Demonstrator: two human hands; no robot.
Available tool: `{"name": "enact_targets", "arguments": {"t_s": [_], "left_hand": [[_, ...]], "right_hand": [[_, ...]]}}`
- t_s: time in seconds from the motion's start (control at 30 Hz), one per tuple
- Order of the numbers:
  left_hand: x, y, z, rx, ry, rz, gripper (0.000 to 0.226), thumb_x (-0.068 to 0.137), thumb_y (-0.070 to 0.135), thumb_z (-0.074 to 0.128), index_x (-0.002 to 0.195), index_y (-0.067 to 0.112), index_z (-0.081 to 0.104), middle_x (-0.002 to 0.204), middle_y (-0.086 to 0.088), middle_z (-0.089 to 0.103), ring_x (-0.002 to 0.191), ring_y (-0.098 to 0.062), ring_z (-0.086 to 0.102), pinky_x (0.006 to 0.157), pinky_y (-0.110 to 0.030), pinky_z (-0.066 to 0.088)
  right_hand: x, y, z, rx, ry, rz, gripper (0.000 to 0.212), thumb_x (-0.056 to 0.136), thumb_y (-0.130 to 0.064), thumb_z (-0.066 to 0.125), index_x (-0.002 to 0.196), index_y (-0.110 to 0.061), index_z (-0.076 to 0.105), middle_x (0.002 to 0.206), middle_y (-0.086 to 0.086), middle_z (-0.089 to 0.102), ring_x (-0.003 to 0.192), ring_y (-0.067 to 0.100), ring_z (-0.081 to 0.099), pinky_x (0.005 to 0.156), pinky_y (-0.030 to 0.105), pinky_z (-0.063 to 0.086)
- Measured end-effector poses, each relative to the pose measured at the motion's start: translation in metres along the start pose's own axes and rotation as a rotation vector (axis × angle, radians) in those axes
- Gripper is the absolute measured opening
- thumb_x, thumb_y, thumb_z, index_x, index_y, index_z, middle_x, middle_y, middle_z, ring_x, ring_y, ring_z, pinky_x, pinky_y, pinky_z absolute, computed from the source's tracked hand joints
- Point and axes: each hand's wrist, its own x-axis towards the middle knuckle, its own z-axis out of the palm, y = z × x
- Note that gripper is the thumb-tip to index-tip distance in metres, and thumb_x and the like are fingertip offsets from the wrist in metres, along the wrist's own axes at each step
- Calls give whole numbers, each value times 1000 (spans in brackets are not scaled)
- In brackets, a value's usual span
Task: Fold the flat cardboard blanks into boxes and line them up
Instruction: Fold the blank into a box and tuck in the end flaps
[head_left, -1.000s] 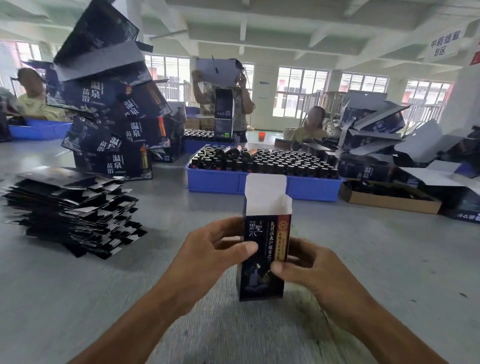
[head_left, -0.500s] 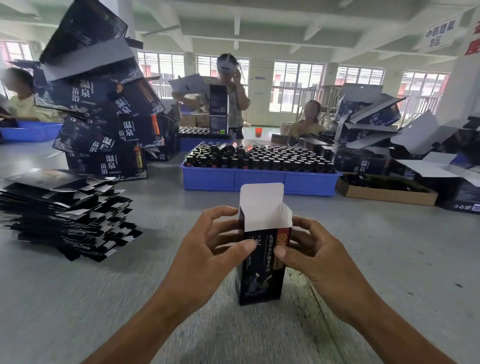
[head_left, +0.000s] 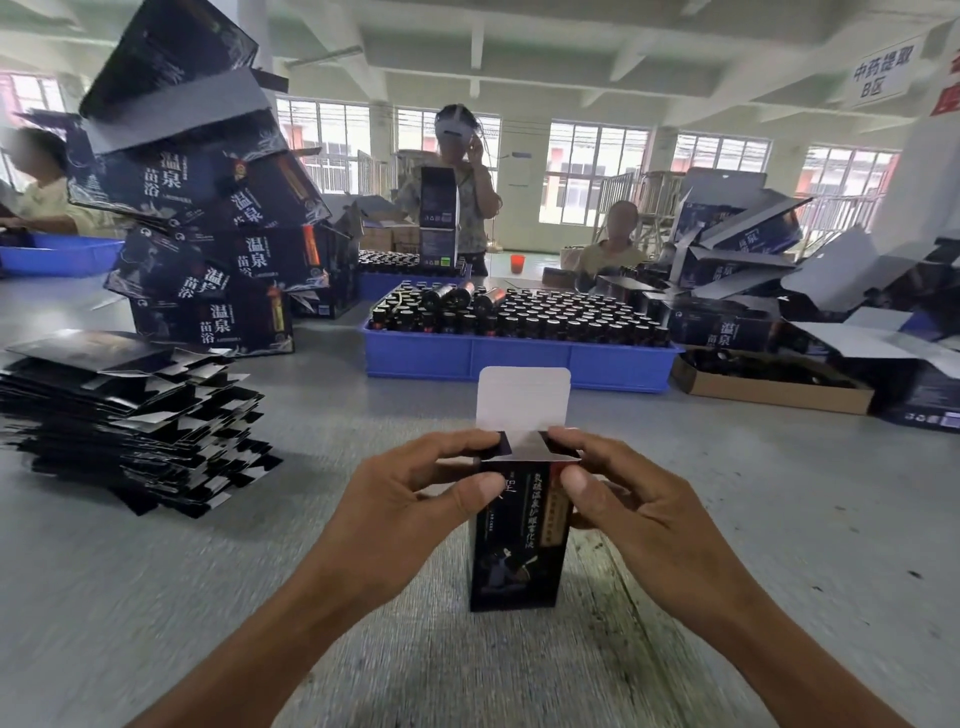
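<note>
Head cam: box (head_left: 515, 540) stands upright on the table (head_left: 779, 519), my left hand (head_left: 415, 499) and right hand (head_left: 623, 499) both pinching its top corners, side flaps folded in. Best to hold those flat, then tuck the white lid (head_left: 522, 397) down squarely. Blanks (head_left: 130, 415) are stacked off left.

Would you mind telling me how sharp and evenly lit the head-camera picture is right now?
Head view: the box and both hands, left hand and right hand, are sharp; the table smears towards the lower edges; the windows are washed out; wide-angle bending tilts the stacked cartons.
</note>
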Motion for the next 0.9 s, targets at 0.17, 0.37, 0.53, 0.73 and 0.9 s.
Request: {"name": "enact_targets", "arguments": {"t_s": [0.17,0.37,0.53,0.73,0.9], "left_hand": [[-1,3,0,33,16,23,26,80,45,68,106,43,74,123,18,68,108,-8,69,82,-32,59],[-4,5,8,68,76,100,25,84,33,66,108,31,75,125,24,65,111,-2,66,78,-12,53],[-5,6,7,88,98,62,31,82,40,66,111,35,73,123,28,64,110,2,65,80,-14,55],[-4,4,6,112,96,69,26,84,37,67,109,39,73,123,26,65,109,-1,66,79,-15,55],[-4,3,6,114,74,71,30,85,37,66,113,31,73,125,22,66,112,-3,66,83,-22,58]], "right_hand": [[-1,-2,2,28,19,-22,33,89,-45,59,120,-53,66,126,-28,65,115,-4,63,88,11,52],[-1,-8,3,106,98,-55,30,83,-30,66,109,-42,75,128,-33,62,115,-9,61,82,8,51],[0,-8,4,119,130,-27,23,85,-22,71,95,-42,66,119,-24,70,109,1,68,81,10,53],[-3,-12,4,105,149,-47,45,78,-42,71,117,-60,61,123,-31,65,111,-5,65,78,9,53],[-4,-14,9,43,221,-96,27,86,-51,61,110,-46,72,112,-22,73,104,-1,69,84,13,54]]}}
